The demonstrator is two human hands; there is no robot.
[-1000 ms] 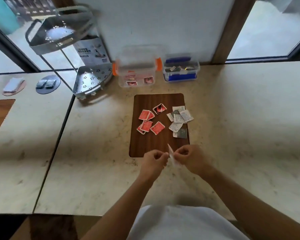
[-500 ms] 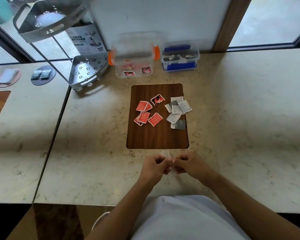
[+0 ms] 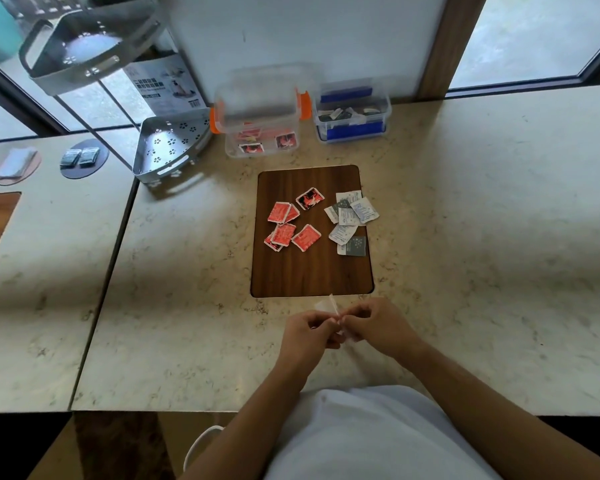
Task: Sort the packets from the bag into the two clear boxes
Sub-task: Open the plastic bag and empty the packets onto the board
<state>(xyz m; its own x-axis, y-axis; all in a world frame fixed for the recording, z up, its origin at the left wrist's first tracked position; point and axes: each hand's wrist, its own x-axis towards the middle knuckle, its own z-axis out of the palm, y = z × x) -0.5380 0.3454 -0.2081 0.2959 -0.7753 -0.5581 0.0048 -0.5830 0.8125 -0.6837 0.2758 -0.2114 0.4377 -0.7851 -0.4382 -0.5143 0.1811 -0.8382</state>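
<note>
The bag [image 3: 327, 306], a small clear thing, is pinched between both hands just above the near edge of the tabletop [image 3: 482, 237], its top corner sticking up in front of the board [image 3: 312, 268]. The left hand [image 3: 307, 332] grips it from the left with fingers curled in; the right hand [image 3: 374, 325] meets it from the right, fingertips closed on the same piece, the 2 hands touching at the knuckles. The bag is too thin and blurred to tell whether anything is inside.

On the dark wooden board beyond the hands lie 2 loose groups of packets. The red packets [image 3: 284, 225] sit on the left half, some overlapping, 1 of them showing a black and red face. The white packets [image 3: 352, 216] sit on the right half, overlapping, with a grey one among them and another grey one at the near end of the group.

Past the board, against the wall, stand the 2 boxes side by side. The orange box [image 3: 260, 133], with orange latches, holds red packets. The blue box [image 3: 352, 119], with blue latches, holds white and grey packets.

A grey perforated rack [image 3: 167, 147] stands left of the boxes. On the neighbouring tabletop to the left are 2 round coasters [image 3: 84, 159], one carrying 2 dark packets.
</note>
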